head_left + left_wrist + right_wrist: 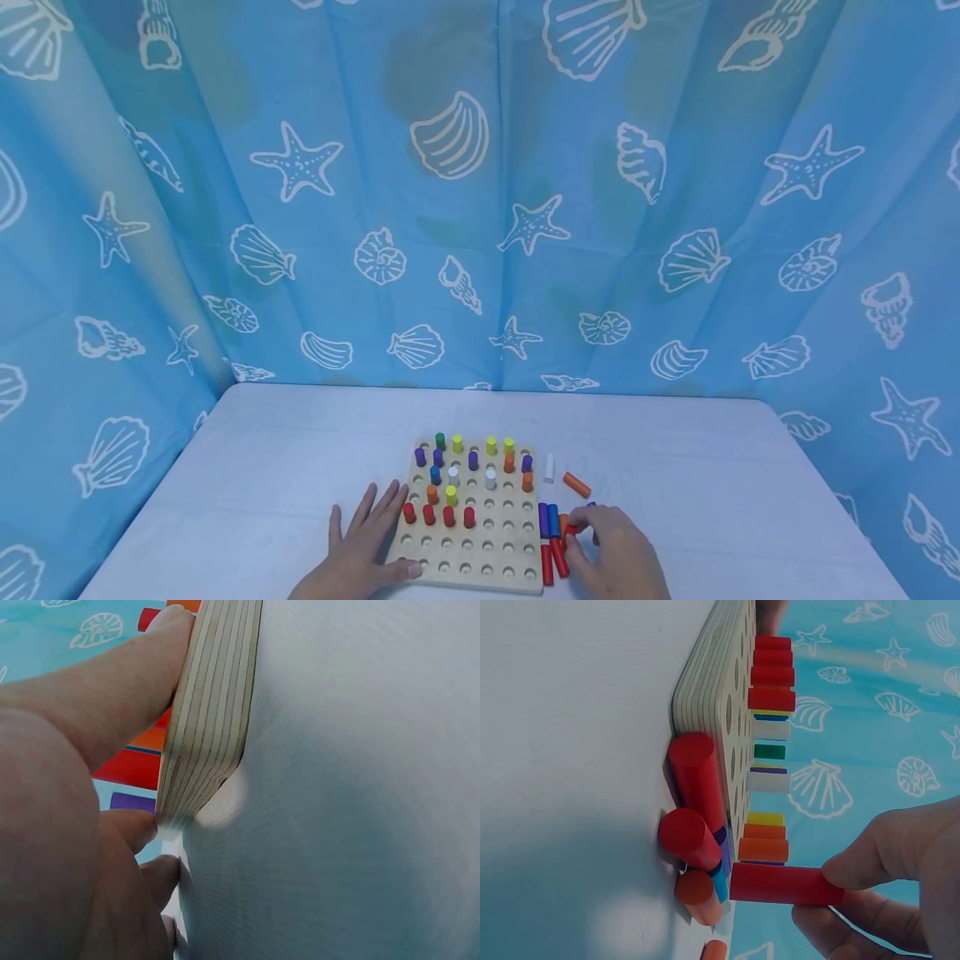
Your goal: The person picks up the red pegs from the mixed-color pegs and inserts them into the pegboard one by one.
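Gripping a red peg [784,883] right now, roughly upright, pinched at its upper end between the thumb and fingers of the right hand [618,554]! Just off the right side of the wooden pegboard [476,558] here, among the loose pegs; can't tell whether touching any of them.

Over to the pegboard, near the middle of the bench's near side, and looking partly filled, by all appearances. Counting about nineteen pegs upright in the holes: in the far row, a green peg [440,442] and three yellow ones; behind the red row, a scatter of purple, orange, blue, white and yellow; then four red pegs [449,517] in a line from the left edge. Short of complete, though: plenty of gaps between colours, and not one peg in the two nearest rows.

Steadying at the left, seemingly, with the left hand [358,554]: fingers spread and extended along the edge, gripping no peg, with thumb on the near left corner.

Plenty left to place, judging by the right-hand side: two more red pegs [547,565], a purple one [543,520], a blue one [553,520], an orange one partly hidden by fingers; farther off on the bench [300,450], a white peg [550,468] and another orange peg [577,484].
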`<action>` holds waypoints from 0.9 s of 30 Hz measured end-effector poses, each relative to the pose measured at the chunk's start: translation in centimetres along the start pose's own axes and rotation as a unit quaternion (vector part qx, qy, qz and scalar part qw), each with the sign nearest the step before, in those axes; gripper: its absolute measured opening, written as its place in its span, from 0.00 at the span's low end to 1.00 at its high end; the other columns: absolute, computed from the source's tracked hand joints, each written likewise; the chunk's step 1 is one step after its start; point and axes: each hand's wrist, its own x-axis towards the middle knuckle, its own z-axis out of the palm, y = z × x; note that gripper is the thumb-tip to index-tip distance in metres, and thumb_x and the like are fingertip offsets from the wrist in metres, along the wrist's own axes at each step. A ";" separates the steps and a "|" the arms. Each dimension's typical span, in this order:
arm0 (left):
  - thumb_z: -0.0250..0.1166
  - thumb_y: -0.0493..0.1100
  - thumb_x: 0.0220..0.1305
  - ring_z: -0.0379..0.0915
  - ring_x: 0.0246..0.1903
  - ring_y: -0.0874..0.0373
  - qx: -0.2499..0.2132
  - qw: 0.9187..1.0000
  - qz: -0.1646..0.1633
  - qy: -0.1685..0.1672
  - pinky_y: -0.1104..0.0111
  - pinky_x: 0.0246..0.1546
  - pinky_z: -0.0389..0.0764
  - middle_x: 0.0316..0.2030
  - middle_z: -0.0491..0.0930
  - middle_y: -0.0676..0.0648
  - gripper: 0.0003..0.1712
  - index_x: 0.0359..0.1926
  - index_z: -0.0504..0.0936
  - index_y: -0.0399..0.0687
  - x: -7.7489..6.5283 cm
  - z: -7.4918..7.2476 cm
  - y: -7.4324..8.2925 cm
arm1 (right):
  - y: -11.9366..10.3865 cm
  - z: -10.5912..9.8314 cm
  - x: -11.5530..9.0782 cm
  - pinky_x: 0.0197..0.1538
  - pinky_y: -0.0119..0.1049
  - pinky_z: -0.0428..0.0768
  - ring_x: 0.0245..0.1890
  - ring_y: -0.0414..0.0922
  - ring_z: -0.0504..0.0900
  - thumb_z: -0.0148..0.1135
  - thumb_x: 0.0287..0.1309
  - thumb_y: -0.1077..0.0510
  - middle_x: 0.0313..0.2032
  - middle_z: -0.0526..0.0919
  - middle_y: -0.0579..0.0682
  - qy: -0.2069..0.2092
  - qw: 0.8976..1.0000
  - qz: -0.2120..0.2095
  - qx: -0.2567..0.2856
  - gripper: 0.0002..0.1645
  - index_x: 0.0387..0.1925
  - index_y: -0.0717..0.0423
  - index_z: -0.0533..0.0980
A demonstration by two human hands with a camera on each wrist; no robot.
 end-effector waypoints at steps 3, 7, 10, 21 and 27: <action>0.69 0.77 0.46 0.28 0.77 0.36 -0.001 1.000 0.006 0.001 0.32 0.62 0.13 0.78 0.51 0.40 0.67 0.79 0.55 0.48 0.1 0.1 -0.2 | -0.1 0.2 0.1 0.32 0.35 0.76 0.28 0.39 0.72 0.73 0.54 0.55 0.29 0.77 0.41 0.004 1.000 -0.006 0.005 0.11 0.40 0.51 0.83; 0.69 0.77 0.45 0.28 0.77 0.36 -0.003 1.000 0.014 0.007 0.32 0.63 0.14 0.78 0.51 0.41 0.68 0.79 0.55 0.49 0.2 0.3 -0.4 | -0.4 0.3 0.2 0.32 0.34 0.76 0.28 0.39 0.72 0.74 0.54 0.55 0.29 0.77 0.41 0.013 1.000 -0.018 0.012 0.09 0.38 0.49 0.83; 0.69 0.77 0.46 0.28 0.77 0.35 -0.002 1.000 0.013 0.006 0.32 0.63 0.14 0.78 0.51 0.40 0.67 0.79 0.55 0.48 0.2 0.3 -0.4 | -0.7 0.3 0.1 0.33 0.34 0.77 0.28 0.39 0.71 0.74 0.54 0.56 0.28 0.77 0.41 0.020 0.999 -0.022 0.016 0.08 0.36 0.48 0.82; 0.70 0.75 0.48 0.29 0.77 0.34 0.012 1.000 0.002 0.002 0.30 0.62 0.15 0.78 0.52 0.39 0.66 0.79 0.55 0.47 0.2 0.1 -0.1 | -1.4 0.8 0.6 0.31 0.33 0.73 0.28 0.38 0.71 0.75 0.54 0.55 0.27 0.75 0.38 0.015 0.999 -0.028 0.019 0.09 0.37 0.47 0.83; 0.69 0.78 0.45 0.29 0.77 0.34 0.004 1.000 0.009 0.007 0.30 0.62 0.15 0.77 0.53 0.40 0.68 0.78 0.56 0.47 0.3 0.4 -0.4 | -1.5 1.0 0.9 0.34 0.33 0.76 0.29 0.37 0.71 0.76 0.53 0.54 0.30 0.79 0.38 0.016 0.998 -0.062 0.016 0.10 0.37 0.47 0.83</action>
